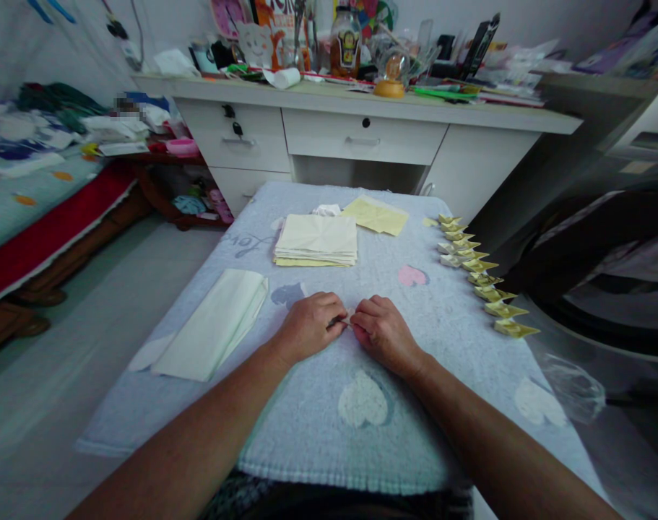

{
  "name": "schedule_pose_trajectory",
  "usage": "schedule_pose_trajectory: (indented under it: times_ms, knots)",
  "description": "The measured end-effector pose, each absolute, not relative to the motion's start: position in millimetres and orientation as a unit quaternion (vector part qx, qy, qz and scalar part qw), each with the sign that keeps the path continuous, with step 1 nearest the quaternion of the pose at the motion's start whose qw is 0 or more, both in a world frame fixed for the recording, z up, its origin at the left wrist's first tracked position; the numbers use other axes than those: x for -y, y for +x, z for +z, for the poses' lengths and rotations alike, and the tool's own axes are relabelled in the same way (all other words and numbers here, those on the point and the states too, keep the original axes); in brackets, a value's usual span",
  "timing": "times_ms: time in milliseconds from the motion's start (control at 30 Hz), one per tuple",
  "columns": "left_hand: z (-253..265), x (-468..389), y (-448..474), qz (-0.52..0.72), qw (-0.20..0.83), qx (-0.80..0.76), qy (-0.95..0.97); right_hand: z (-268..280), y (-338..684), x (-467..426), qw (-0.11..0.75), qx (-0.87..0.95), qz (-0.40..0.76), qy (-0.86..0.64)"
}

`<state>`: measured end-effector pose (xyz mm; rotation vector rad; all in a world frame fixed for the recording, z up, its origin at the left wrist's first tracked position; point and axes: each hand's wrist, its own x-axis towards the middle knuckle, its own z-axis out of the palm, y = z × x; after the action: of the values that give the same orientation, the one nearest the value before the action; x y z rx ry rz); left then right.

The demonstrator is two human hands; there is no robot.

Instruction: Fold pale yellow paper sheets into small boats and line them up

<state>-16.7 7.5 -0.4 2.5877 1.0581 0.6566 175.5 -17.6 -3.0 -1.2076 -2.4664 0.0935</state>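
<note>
My left hand point(314, 325) and my right hand point(386, 334) almost meet above the middle of the cloth-covered table. Both have their fingers closed in a pinch. Between the fingertips runs a small, thin pale strip point(349, 323), mostly hidden by the fingers; its kind is too small to tell. Something dark shows at the left fingertips. Beyond the hands lies a stack of cream paper sheets point(318, 238), with a creased yellow sheet point(376, 216) behind it to the right. A long folded bundle of pale paper point(209, 325) rests left of my left forearm.
Several small folded paper boats point(502, 309) stand in a row along the table's right edge. A cluttered white desk point(361, 137) with drawers is beyond the table. A bed point(47, 195) is at the left, and a washing machine point(621, 253) at the right.
</note>
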Motion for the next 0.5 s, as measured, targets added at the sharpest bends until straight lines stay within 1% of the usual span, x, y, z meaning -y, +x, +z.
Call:
schedule_pose_trajectory:
  times_ms: [233,500]
  knots:
    - [-7.0,-8.3,-15.1,0.248,0.157,-0.327,0.898,-2.8,177.0,18.1,0.213,0.862,0.078,-0.454]
    - [-4.7,-8.2,-13.8,0.236,0.140,-0.307,0.911,-0.1,178.8,17.2,0.219,0.849,0.085,-0.474]
